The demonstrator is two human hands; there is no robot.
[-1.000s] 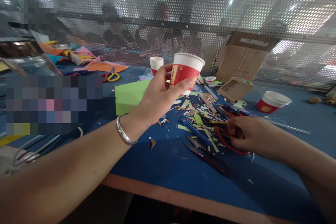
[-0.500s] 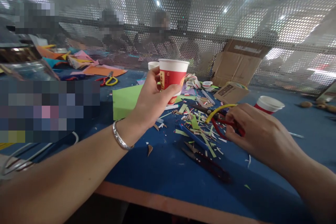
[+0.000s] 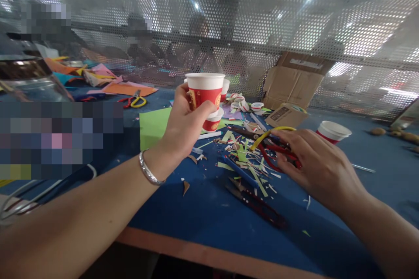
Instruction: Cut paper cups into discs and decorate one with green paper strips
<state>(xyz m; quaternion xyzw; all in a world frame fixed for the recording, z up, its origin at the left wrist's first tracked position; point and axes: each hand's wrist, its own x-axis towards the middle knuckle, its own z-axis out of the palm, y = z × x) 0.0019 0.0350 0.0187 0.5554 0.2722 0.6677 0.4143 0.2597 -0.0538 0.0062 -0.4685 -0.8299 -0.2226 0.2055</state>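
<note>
Left hand [image 3: 183,124], seen over my head-camera feed, is closed around a red-and-white paper cup [image 3: 207,92], thumb across the near side, rim uppermost. I find this cup held upright above the blue table [image 3: 183,237]. Right hand [image 3: 316,161] grips the handles of red-and-yellow scissors [image 3: 256,136]; the blades point left, apart from the held cup. I cannot tell whether the blades are fully together. Directly below the held cup in my view shows a second cup [image 3: 212,124]; I cannot tell whether the two touch. Under and beside the scissors I note paper scraps [image 3: 242,152] and a blue pen [image 3: 242,172]. Dark-red snips [image 3: 258,206] lie nearer the table edge. Beyond the right hand stands a further cup [image 3: 334,130]. Green paper [image 3: 151,127] lies behind the left wrist.
</note>
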